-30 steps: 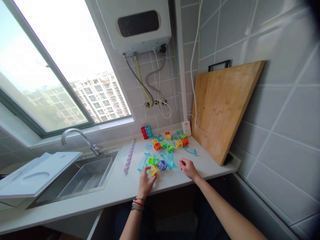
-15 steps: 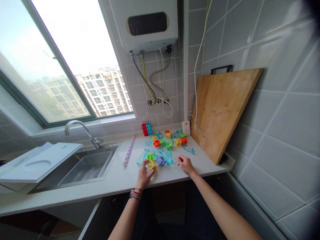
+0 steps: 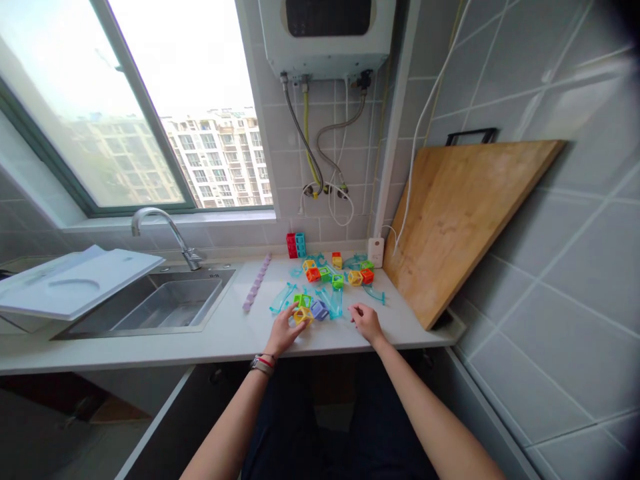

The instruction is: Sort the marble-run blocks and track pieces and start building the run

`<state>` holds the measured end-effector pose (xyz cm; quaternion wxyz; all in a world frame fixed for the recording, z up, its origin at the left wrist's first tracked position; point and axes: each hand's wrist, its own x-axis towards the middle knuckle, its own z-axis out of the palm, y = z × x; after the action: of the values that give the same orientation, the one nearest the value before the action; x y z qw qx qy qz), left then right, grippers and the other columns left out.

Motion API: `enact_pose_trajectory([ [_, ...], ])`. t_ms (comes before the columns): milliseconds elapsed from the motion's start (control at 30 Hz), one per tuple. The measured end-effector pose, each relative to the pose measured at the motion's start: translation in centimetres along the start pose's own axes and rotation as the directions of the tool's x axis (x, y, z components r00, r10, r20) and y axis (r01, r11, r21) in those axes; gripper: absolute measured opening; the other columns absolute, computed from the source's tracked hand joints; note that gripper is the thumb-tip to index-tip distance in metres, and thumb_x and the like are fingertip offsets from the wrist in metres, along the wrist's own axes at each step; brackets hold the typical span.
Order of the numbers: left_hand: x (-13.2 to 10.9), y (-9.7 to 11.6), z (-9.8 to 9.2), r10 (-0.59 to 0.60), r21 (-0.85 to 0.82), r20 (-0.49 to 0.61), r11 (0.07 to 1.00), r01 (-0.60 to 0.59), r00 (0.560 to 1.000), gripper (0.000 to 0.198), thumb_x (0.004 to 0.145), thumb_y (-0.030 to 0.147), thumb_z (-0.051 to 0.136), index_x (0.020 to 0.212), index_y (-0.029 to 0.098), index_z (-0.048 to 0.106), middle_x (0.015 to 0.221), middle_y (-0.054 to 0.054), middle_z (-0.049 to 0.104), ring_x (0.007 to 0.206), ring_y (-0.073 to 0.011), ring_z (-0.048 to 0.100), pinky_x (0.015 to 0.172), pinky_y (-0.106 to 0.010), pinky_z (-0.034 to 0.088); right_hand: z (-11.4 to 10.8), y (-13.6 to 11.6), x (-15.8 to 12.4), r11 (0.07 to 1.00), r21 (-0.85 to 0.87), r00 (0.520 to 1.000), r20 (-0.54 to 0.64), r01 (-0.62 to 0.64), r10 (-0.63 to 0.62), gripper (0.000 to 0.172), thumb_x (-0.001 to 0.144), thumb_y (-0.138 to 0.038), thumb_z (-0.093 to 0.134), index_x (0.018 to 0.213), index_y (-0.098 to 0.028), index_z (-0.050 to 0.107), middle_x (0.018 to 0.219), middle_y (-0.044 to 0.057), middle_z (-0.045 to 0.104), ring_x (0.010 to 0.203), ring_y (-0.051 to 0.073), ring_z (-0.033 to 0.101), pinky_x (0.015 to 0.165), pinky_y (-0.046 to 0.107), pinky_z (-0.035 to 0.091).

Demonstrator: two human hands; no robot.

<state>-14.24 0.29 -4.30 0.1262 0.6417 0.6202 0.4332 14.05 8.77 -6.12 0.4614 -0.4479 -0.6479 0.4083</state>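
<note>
My left hand (image 3: 283, 331) rests on the white counter (image 3: 235, 337) with its fingers closed around a yellow toy cube (image 3: 301, 315). A green cube (image 3: 301, 300) and a purple cube (image 3: 320, 309) sit right beside it, among clear blue curved track pieces (image 3: 281, 298). My right hand (image 3: 366, 322) lies on the counter to the right of the purple cube, fingers curled, with nothing visible in them. Farther back stand orange (image 3: 313, 273), green (image 3: 337, 281), yellow (image 3: 355, 277) and red (image 3: 367, 275) cubes.
A steel sink (image 3: 159, 307) with a tap (image 3: 167, 230) lies to the left, a white board (image 3: 75, 280) over its far end. A lilac strip (image 3: 255, 291) lies beside it. A wooden cutting board (image 3: 460, 213) leans on the right wall. A water heater (image 3: 327, 33) hangs above.
The view has tilted and shifted. My left hand keeps hold of the yellow cube and has slid it closer to the green and purple cubes. My right hand stays in place.
</note>
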Motion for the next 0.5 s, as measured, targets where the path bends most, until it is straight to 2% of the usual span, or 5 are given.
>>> enact_pose_trajectory([
  [167,-0.12,0.42,0.12,-0.010,-0.043,-0.023,0.999,0.009,1.000,0.055,0.078,0.048,0.077,0.124,0.020,0.063,0.121,-0.015,0.073,0.115,-0.0321,0.071,0.098,-0.048,0.056,-0.16,-0.26,-0.09,1.000,-0.025,1.000,0.008,-0.008,0.008,0.044,0.085,-0.062,0.057,0.080,-0.020,0.067,0.061,0.004,0.066,0.050,0.018,0.057,0.052,0.029,0.045],
  [333,-0.20,0.71,0.08,-0.030,-0.102,-0.057,0.995,0.024,0.998,0.063,0.074,0.050,0.081,0.125,0.020,0.059,0.122,-0.016,0.073,0.119,-0.0338,0.069,0.100,-0.049,0.056,-0.33,-0.57,-0.17,0.998,-0.065,1.000,0.023,-0.019,0.020,0.050,0.085,-0.067,0.055,0.081,-0.019,0.067,0.062,0.004,0.066,0.051,0.018,0.057,0.052,0.029,0.046],
  [500,-0.32,0.94,0.05,-0.038,-0.143,-0.106,0.989,0.022,0.994,0.071,0.074,0.054,0.081,0.131,0.020,0.056,0.132,-0.016,0.069,0.123,-0.0347,0.066,0.101,-0.051,0.055,-0.49,-0.77,-0.17,0.996,-0.088,0.999,0.025,-0.026,0.028,0.050,0.086,-0.066,0.054,0.087,-0.018,0.068,0.064,0.005,0.068,0.052,0.019,0.059,0.051,0.029,0.048],
])
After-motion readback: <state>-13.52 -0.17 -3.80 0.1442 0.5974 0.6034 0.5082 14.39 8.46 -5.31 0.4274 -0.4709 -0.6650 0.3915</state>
